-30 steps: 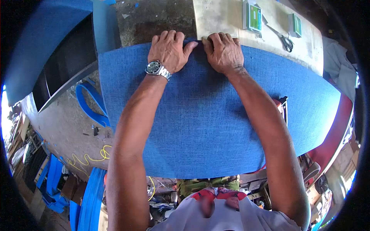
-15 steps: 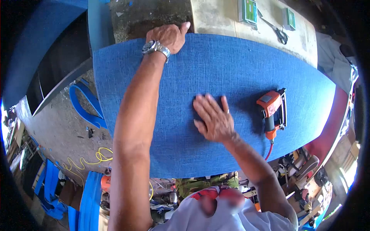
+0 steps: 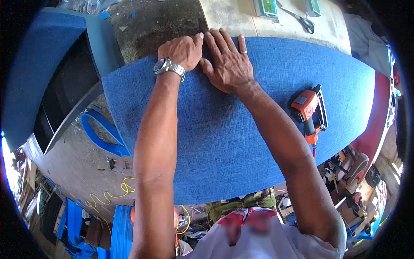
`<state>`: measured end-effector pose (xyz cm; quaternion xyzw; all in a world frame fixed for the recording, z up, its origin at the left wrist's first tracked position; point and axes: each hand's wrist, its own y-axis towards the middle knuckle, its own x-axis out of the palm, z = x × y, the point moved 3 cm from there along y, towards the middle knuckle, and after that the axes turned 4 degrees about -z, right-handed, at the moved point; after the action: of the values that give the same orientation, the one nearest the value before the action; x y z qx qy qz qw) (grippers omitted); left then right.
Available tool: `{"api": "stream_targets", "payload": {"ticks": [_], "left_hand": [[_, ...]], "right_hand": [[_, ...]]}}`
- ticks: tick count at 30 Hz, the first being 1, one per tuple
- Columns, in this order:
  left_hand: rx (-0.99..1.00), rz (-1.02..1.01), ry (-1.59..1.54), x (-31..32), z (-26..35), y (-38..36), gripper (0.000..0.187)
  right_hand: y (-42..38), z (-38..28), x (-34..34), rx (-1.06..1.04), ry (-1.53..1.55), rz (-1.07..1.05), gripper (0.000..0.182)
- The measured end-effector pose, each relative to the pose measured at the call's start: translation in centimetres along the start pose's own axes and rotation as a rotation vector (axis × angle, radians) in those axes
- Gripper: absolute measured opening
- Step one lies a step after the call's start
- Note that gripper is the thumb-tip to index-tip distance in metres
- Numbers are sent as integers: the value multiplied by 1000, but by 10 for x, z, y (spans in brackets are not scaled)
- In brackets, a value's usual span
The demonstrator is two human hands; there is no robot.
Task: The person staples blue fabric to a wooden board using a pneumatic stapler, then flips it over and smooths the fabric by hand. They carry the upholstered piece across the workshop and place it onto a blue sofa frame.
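Observation:
A large panel covered in blue fabric (image 3: 215,146) spreads out in front of me. At its far edge my left hand (image 3: 181,51), with a metal watch on the wrist, is closed with the fingers curled over the border and out of sight. Just right of it, my right hand (image 3: 228,62) lies flat on the fabric, fingers spread and their tips reaching past the far edge. An orange and black staple gun (image 3: 307,110) with a red hose rests on the right part of the panel, away from both hands.
Scissors (image 3: 307,25) and a green-and-white box (image 3: 266,7) sit on a pale board (image 3: 233,19) beyond the panel. A blue strip loop (image 3: 88,129) and a yellow coiled hose (image 3: 101,200) lie at left. Another curved blue panel (image 3: 39,64) stands at far left.
My right hand has slid from the middle of the fabric up to the far edge, beside my left hand. My left hand still grips the edge. The view has shifted slightly.

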<state>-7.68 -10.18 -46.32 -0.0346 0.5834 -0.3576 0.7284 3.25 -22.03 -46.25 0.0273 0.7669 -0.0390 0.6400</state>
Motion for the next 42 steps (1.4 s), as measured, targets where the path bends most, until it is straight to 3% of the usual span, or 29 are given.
{"api": "stream_targets", "payload": {"ticks": [1,2,3,5,7,8,11,14,17,19,21,23,25,27,29,33,39,40,42], "left_hand": [[17,35,-12,1,2,-5,74],[102,152,-83,1,7,-16,54],[217,387,-166,5,9,-30,43],[371,788,-190,22,10,-70,29],[487,581,-92,40,18,-119,40],[390,402,-30,58,17,-134,54],[314,278,-26,53,25,-137,68],[287,331,35,31,28,-86,76],[259,325,102,17,35,-52,75],[254,242,95,8,41,-44,70],[170,66,21,-7,46,-40,67],[217,236,13,4,42,-38,65],[233,268,-13,4,39,-38,65],[226,230,-5,-4,47,-45,61],[303,464,-49,1,47,-48,55],[302,507,-8,0,52,-36,51],[246,520,-24,3,44,-32,43],[226,503,12,1,45,-32,39],[206,435,1,-3,41,-30,40]], "right_hand": [[8,0,-4,17,1,-95,67],[13,2,-9,44,4,-192,67],[17,3,-11,72,10,-284,66],[25,8,-9,67,54,-243,58],[33,11,-15,55,163,-302,53],[34,12,-12,37,159,-226,48],[44,16,-12,18,141,-279,42],[58,21,1,-155,-43,-244,37],[65,33,0,-177,-118,-302,35],[57,43,-6,-295,20,-210,37],[16,49,-64,-103,548,142,38],[-54,69,-117,34,452,201,39],[-148,93,-145,176,283,250,40],[-239,124,-137,370,71,151,45],[-294,124,-134,555,111,-135,67],[-292,136,-114,703,-69,12,67],[-263,176,-112,807,145,-362,64],[-255,165,-130,729,74,-258,60],[-230,139,-172,788,120,-222,55]]}}
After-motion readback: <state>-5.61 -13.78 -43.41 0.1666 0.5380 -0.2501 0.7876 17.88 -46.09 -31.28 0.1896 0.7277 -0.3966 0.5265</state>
